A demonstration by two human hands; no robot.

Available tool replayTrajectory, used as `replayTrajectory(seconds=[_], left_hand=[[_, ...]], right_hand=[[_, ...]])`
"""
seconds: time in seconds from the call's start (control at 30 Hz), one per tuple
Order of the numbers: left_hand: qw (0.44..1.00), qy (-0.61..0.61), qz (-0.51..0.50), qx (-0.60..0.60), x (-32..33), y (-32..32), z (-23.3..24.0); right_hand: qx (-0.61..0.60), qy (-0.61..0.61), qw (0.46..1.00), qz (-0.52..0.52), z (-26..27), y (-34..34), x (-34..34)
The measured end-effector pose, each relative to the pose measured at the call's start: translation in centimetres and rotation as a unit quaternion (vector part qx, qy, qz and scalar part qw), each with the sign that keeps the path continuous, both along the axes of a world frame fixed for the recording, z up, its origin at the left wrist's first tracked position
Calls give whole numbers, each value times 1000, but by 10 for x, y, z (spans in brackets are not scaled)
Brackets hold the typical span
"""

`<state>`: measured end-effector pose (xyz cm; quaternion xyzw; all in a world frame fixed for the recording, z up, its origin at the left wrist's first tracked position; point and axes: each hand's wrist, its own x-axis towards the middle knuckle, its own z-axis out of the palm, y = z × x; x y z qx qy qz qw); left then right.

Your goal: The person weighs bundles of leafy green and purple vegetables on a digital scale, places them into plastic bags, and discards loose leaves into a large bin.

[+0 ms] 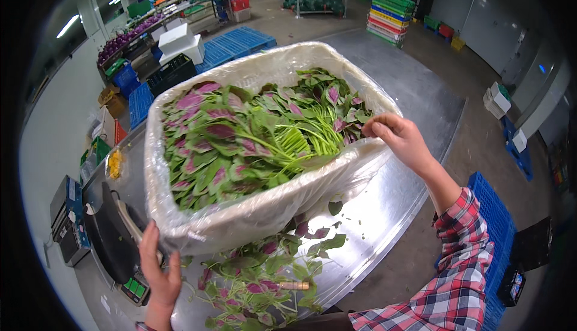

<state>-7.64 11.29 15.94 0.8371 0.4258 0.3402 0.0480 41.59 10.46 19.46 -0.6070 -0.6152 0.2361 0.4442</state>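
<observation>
A white plastic crate (pixel 252 223) lined with clear plastic film stands on a stainless steel table (pixel 405 83). Bunches of red-and-green amaranth leaves (pixel 234 137) fill it, their pale cut stems (pixel 311 137) lying towards the middle. My right hand (pixel 399 139) bends over the crate's right rim, fingertips close to the leaves; whether they pinch the film cannot be told. At the near left corner, my left hand (pixel 157 268) has thumb and fingers apart, its fingertips against or close to the crate. Loose amaranth sprigs (pixel 252 281) lie in front, with a wooden handle (pixel 294 285) among them.
Left of the crate is a weighing scale (pixel 133 288) with a dark pan (pixel 106 236). Yellow ties (pixel 116 164) lie behind it. Blue pallets (pixel 239 47), white foam boxes (pixel 180 45) and stacked coloured crates (pixel 390 18) stand beyond. Another blue pallet (pixel 493 223) is at right.
</observation>
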Motion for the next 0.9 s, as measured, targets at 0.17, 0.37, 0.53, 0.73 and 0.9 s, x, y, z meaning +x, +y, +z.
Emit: replayTrajectory(seconds=[0.17, 0.37, 0.53, 0.73, 0.9], left_hand=[[979, 64, -188, 55, 98, 82, 48], [913, 181, -357, -75, 258, 169, 14], [852, 472, -223, -47, 245, 171, -55], [840, 488, -214, -104, 240, 171, -60], [829, 520, -207, -4, 235, 165, -68]], right_hand=[[-98, -39, 987, 123, 4, 78, 41], [-167, -325, 882, 298, -15, 184, 6], [-311, -454, 789, 274, -28, 191, 15], [-161, -405, 842, 319, -62, 179, 54], [-279, -523, 774, 222, -87, 173, 41]])
